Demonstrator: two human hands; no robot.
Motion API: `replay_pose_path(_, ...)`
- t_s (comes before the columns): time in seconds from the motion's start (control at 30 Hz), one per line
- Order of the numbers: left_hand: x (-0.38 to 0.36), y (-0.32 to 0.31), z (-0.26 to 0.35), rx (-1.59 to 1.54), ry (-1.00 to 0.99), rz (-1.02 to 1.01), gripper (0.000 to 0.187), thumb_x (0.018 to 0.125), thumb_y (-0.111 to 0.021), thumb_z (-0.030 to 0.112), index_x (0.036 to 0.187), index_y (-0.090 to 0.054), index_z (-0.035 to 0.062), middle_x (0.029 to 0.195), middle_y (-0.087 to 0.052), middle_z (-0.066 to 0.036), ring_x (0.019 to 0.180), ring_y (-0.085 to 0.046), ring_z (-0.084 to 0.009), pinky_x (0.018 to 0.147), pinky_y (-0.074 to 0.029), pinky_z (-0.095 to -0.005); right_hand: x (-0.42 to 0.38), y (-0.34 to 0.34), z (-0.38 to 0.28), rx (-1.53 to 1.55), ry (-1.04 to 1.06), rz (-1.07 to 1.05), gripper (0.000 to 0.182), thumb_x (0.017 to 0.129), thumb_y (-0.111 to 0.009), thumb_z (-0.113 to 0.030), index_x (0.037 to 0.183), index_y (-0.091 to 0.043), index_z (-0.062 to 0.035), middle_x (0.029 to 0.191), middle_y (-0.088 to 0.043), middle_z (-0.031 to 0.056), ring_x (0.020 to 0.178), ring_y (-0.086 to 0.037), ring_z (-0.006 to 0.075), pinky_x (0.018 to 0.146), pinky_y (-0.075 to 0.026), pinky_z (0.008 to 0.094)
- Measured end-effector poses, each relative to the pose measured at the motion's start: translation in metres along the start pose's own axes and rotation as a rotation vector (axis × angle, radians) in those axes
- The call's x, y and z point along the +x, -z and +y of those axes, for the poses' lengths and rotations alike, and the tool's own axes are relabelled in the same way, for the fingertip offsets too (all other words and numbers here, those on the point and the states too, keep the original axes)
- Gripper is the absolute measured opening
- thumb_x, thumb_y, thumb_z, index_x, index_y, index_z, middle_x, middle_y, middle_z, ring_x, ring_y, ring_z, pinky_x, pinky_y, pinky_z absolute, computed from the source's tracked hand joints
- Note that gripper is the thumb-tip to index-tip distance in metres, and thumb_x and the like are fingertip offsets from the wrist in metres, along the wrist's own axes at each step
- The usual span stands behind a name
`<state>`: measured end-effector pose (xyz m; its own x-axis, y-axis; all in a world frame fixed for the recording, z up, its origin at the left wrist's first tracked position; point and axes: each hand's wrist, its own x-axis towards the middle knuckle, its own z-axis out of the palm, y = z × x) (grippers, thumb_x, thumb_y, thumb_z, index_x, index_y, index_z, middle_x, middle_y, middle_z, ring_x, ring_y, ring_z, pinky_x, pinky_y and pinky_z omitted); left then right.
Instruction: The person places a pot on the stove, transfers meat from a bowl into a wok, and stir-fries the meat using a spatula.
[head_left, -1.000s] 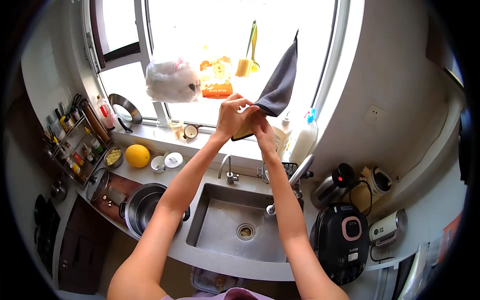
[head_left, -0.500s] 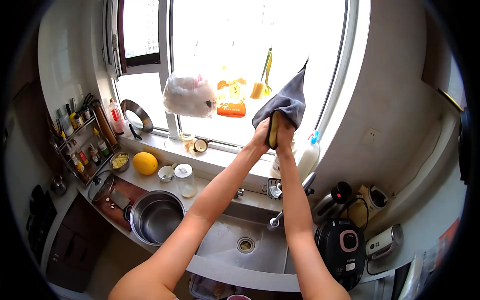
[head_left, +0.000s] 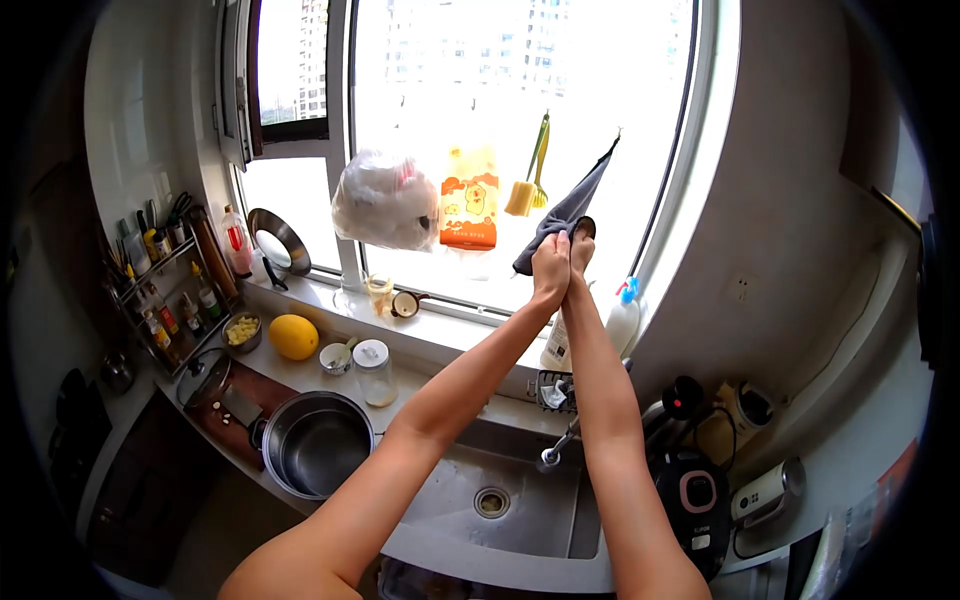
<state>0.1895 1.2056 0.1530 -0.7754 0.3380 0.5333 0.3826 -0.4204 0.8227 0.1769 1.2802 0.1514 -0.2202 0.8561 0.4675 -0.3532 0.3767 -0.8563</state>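
A grey towel (head_left: 568, 212) hangs by its corner loop from a hook on the window. Both my hands are closed round its lower part, pressed close together. My left hand (head_left: 551, 268) grips the cloth from the left side. Against it, my right hand (head_left: 582, 248) is wrapped in the towel's dark-edged fold, its fingers partly hidden. To the left of the towel, a yellow-green brush (head_left: 523, 190) hangs on the glass. Below my hands stand a white pump bottle (head_left: 622, 318) and the steel sink (head_left: 460, 490) with its tap (head_left: 550, 456).
A large steel pot (head_left: 318, 445) sits on the counter left of the sink, beside a cutting board (head_left: 225, 410) with a cleaver. Nearby are a glass jar (head_left: 374, 375) and a yellow melon (head_left: 293, 337). A black rice cooker (head_left: 692, 500) stands on the right.
My hands have shifted slightly right within the towel and turned together. The cloth, spread wide before, is now drawn into a narrower bunch. The view has tilted a little.
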Motion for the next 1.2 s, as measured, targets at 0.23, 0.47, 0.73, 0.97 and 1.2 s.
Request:
replay_pose_path(0.23, -0.01, 0.019, 0.038, 0.43, -0.228, 0.247, 0.035, 0.077, -0.065, 0.029, 0.103, -0.055, 0.0068, 0.101, -0.055, -0.013, 0.099, -0.05, -0.0271, 0.085, -0.04, -0.0337, -0.002, 0.005, 0.004, 0.755, -0.466, -0.347, 0.04, 0.092, -0.035, -0.037, 0.098, -0.054, -0.0029, 0.087, -0.058, 0.0062, 0.074, -0.059, 0.0179, 0.066, -0.051, 0.0306)
replay_pose_path(0.47, 0.033, 0.015, 0.013, 0.42, 0.021, 0.161, 0.028, 0.085, -0.053, 0.03, 0.093, -0.047, 0.004, 0.084, -0.062, -0.021, 0.081, -0.06, -0.0378, 0.07, -0.046, -0.0443, -0.046, 0.0, -0.03, 0.842, -0.494, -0.424, 0.04, 0.094, -0.03, -0.031, 0.122, -0.042, -0.0051, 0.116, -0.049, 0.0086, 0.105, -0.049, 0.0197, 0.091, -0.04, 0.0313)
replay_pose_path(0.73, 0.052, -0.005, 0.005, 0.551, 0.27, 0.129, 0.031, 0.089, -0.043, 0.03, 0.095, -0.052, 0.0014, 0.094, -0.06, -0.023, 0.092, -0.056, -0.038, 0.078, -0.044, -0.0441, -0.037, 0.004, -0.026, 0.647, -0.48, -0.376, 0.044, 0.092, -0.031, -0.031, 0.121, -0.043, -0.0001, 0.114, -0.05, 0.011, 0.104, -0.049, 0.0198, 0.089, -0.039, 0.0281)
replay_pose_path(0.97, 0.047, -0.012, -0.001, 0.51, 0.263, 0.139, 0.031, 0.091, -0.04, 0.028, 0.096, -0.049, -0.0008, 0.091, -0.06, -0.023, 0.089, -0.057, -0.0379, 0.076, -0.044, -0.0437, -0.057, 0.022, -0.043, 0.373, -0.323, -0.375, 0.054, 0.091, -0.035, -0.039, 0.124, -0.038, 0.0035, 0.12, -0.046, 0.0143, 0.109, -0.045, 0.021, 0.096, -0.031, 0.0269)
replay_pose_path(1.2, 0.063, 0.023, -0.058, 0.387, 0.208, -0.187, 0.041, 0.089, -0.042, 0.039, 0.114, -0.044, 0.0056, 0.104, -0.057, -0.021, 0.099, -0.055, -0.0342, 0.083, -0.042, -0.0397, -0.137, 0.094, -0.103, 0.363, -0.321, -0.715, 0.071, 0.084, -0.05, -0.044, 0.134, -0.024, 0.0001, 0.135, -0.031, 0.017, 0.125, -0.031, 0.0279, 0.103, -0.026, 0.0391)
